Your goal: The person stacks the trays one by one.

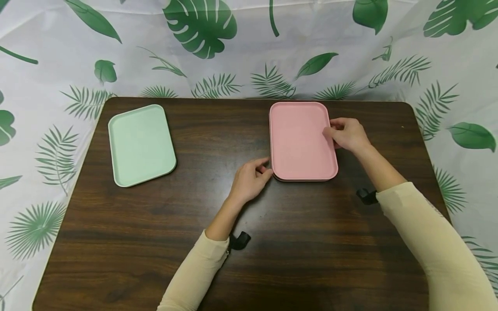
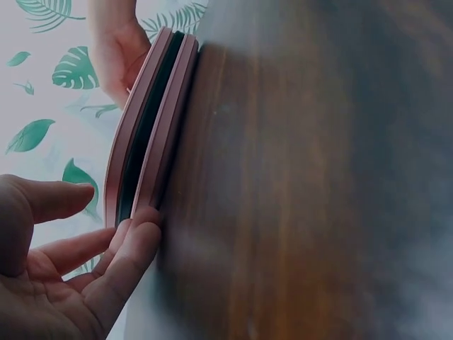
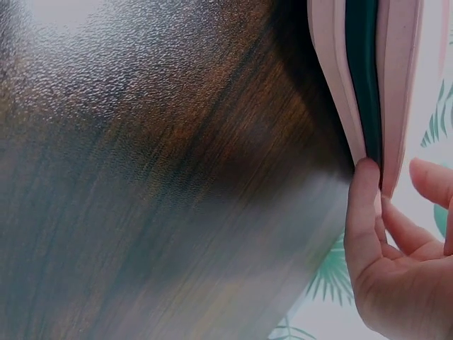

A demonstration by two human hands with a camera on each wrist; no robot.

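A pink rectangular tray (image 1: 301,140) tops a small stack at the back right of the table. Seen edge-on in the left wrist view, a dark green tray (image 2: 145,138) lies between the upper pink tray (image 2: 131,134) and a lower pink tray (image 2: 164,131). My left hand (image 1: 250,179) touches the stack's front left corner with its fingertips, thumb and fingers spread apart. Across from it, my right hand (image 1: 348,136) is at the right edge. In the right wrist view, its fingertips (image 3: 364,173) meet the sides of the trays and another digit stands off above them.
A light green tray (image 1: 142,144) lies slightly turned at the back left, with a darker edge showing beneath its right corner. The dark wood-grain table (image 1: 155,242) ends at a white leaf-print cloth (image 1: 241,52) behind and along both sides.
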